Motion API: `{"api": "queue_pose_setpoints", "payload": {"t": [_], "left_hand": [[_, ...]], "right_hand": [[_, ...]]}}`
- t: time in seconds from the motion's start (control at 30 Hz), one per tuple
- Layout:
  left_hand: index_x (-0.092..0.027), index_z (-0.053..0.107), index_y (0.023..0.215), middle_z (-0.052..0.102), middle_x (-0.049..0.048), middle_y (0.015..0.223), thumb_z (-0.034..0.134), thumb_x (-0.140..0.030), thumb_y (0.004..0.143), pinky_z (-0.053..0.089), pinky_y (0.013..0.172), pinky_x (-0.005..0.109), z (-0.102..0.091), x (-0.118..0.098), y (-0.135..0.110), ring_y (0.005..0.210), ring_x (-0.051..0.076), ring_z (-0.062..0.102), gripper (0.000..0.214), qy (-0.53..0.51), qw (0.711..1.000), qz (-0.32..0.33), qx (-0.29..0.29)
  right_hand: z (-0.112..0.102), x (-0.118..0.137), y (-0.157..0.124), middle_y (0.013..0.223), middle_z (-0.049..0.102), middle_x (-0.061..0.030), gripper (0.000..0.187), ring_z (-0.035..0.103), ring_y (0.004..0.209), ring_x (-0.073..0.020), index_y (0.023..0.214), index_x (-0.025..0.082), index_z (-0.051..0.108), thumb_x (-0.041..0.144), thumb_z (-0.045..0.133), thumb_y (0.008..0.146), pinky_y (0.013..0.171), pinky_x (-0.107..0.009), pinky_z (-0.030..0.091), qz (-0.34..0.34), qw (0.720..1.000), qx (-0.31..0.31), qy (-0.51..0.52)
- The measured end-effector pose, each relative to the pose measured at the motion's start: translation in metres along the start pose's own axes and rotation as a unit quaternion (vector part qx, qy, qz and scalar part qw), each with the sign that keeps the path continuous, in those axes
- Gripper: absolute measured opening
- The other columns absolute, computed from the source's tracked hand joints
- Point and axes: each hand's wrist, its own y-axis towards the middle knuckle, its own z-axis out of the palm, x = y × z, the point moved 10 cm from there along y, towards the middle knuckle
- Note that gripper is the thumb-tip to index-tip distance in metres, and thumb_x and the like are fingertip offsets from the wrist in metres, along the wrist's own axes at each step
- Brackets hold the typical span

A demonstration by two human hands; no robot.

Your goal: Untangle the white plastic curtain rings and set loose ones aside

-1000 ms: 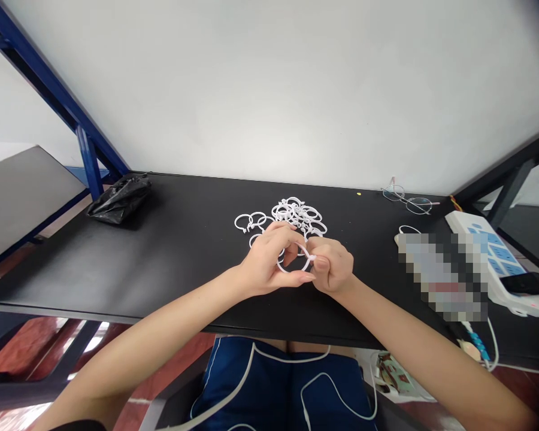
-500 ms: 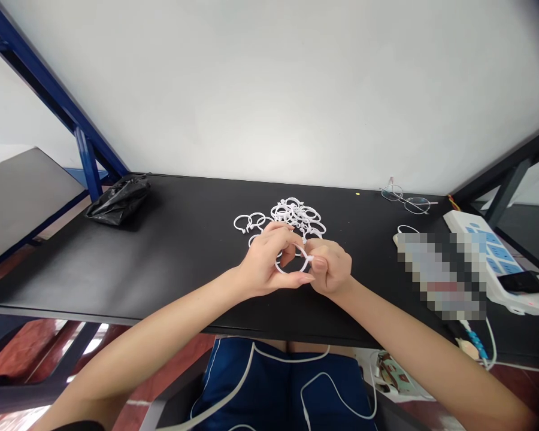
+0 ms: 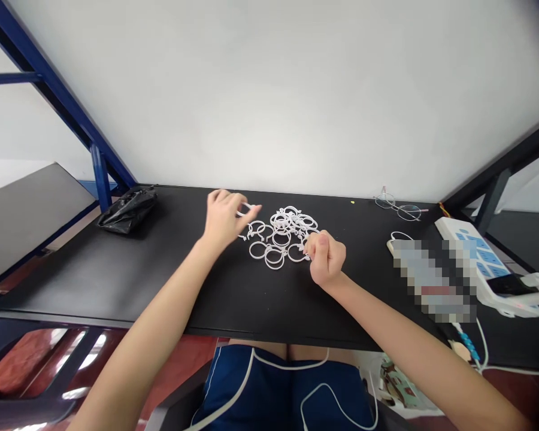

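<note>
My left hand (image 3: 224,215) is over the table left of the pile, thumb and fingers closed around a white plastic ring (image 3: 246,208); only part of that ring shows. Several more white rings (image 3: 275,258) with small clasp-like ends lie heaped and overlapping in the middle of the black table (image 3: 269,305). At the right edge of this heap my right hand (image 3: 327,256) makes a fist with the thumb on top. Whatever its fingers may hold is hidden.
A crumpled black plastic bag (image 3: 128,209) rests at the back left. Wire-framed glasses (image 3: 397,206) lie at the back right. Nearer are a blurred-out phone-like object (image 3: 433,281) and a white power strip (image 3: 489,269) with cables. A white cable (image 3: 227,401) crosses my lap.
My hands have come apart. The left moved away to the left and back, carrying a white ring; the right stays a fist near the heap. More of the heap shows.
</note>
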Motion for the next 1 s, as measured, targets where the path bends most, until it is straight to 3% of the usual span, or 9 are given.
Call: {"api": "queue_pose_setpoints", "payload": {"t": [0.13,0.2,0.3,0.43,0.7,0.77,0.87,1.0], "left_hand": [[-0.017,0.062,0.071,0.069,0.0077,0.067,0.042,-0.064,0.088,0.029,0.103,0.043,0.027,0.076,-0.011,0.075,0.024,0.064,0.054,0.112,0.972,-0.162,0.130],[-0.016,0.064,0.081,0.071,0.0108,0.076,0.039,-0.064,0.089,0.030,0.101,0.044,0.036,0.092,-0.020,0.083,0.027,0.065,0.055,0.138,0.953,-0.193,0.186],[-0.014,0.066,0.090,0.072,0.0137,0.084,0.039,-0.062,0.090,0.034,0.097,0.044,0.046,0.098,-0.031,0.093,0.031,0.064,0.055,0.169,0.928,-0.216,0.254],[-0.014,0.065,0.101,0.067,0.0188,0.105,0.046,-0.054,0.089,0.038,0.089,0.046,0.043,0.099,-0.035,0.105,0.037,0.058,0.045,0.221,0.908,-0.224,0.276],[-0.011,0.062,0.100,0.057,0.0260,0.110,0.051,-0.047,0.087,0.039,0.083,0.050,0.037,0.089,-0.033,0.107,0.043,0.049,0.040,0.207,0.924,-0.203,0.248],[-0.012,0.060,0.103,0.055,0.0242,0.112,0.054,-0.041,0.084,0.039,0.085,0.051,0.037,0.078,-0.027,0.108,0.042,0.047,0.035,0.177,0.940,-0.171,0.238],[-0.017,0.058,0.108,0.056,0.0149,0.112,0.053,-0.028,0.081,0.039,0.091,0.048,0.050,0.047,-0.021,0.108,0.034,0.048,0.030,0.071,0.959,-0.069,0.264],[-0.020,0.057,0.103,0.058,0.0081,0.104,0.049,-0.017,0.077,0.042,0.092,0.042,0.069,0.019,-0.026,0.102,0.027,0.050,0.028,-0.024,0.950,0.007,0.312]], "right_hand": [[-0.006,-0.007,0.006,0.049,0.039,0.0029,0.045,0.042,0.044,-0.0100,0.059,0.022,0.037,0.034,0.032,0.102,0.045,-0.025,0.036,0.016,1.000,-0.013,-0.003],[-0.004,-0.006,0.007,0.050,0.039,0.0032,0.044,0.043,0.044,-0.0098,0.059,0.021,0.037,0.033,0.032,0.102,0.045,-0.025,0.035,0.013,1.000,-0.003,-0.010],[-0.001,-0.002,0.005,0.051,0.039,0.0034,0.043,0.043,0.045,-0.0094,0.060,0.021,0.038,0.031,0.032,0.102,0.046,-0.024,0.035,0.002,1.000,0.008,-0.020],[0.001,0.001,0.002,0.050,0.037,0.0041,0.042,0.042,0.045,-0.0089,0.060,0.021,0.036,0.029,0.034,0.101,0.046,-0.023,0.035,-0.010,1.000,0.014,-0.026],[0.013,0.021,0.000,0.049,0.038,0.0037,0.040,0.037,0.041,-0.0081,0.059,0.021,0.037,0.022,0.034,0.099,0.042,-0.023,0.029,-0.060,0.995,0.053,-0.052],[0.016,0.025,-0.001,0.049,0.037,0.0039,0.040,0.036,0.041,-0.0079,0.059,0.020,0.037,0.021,0.034,0.099,0.042,-0.023,0.029,-0.064,0.994,0.064,-0.055],[0.020,0.028,-0.002,0.048,0.036,0.0046,0.040,0.035,0.040,-0.0074,0.059,0.020,0.036,0.020,0.036,0.099,0.042,-0.023,0.028,-0.067,0.993,0.080,-0.054],[0.022,0.028,-0.002,0.048,0.036,0.0048,0.041,0.035,0.040,-0.0070,0.058,0.020,0.036,0.020,0.036,0.098,0.042,-0.023,0.027,-0.065,0.993,0.088,-0.042]]}}
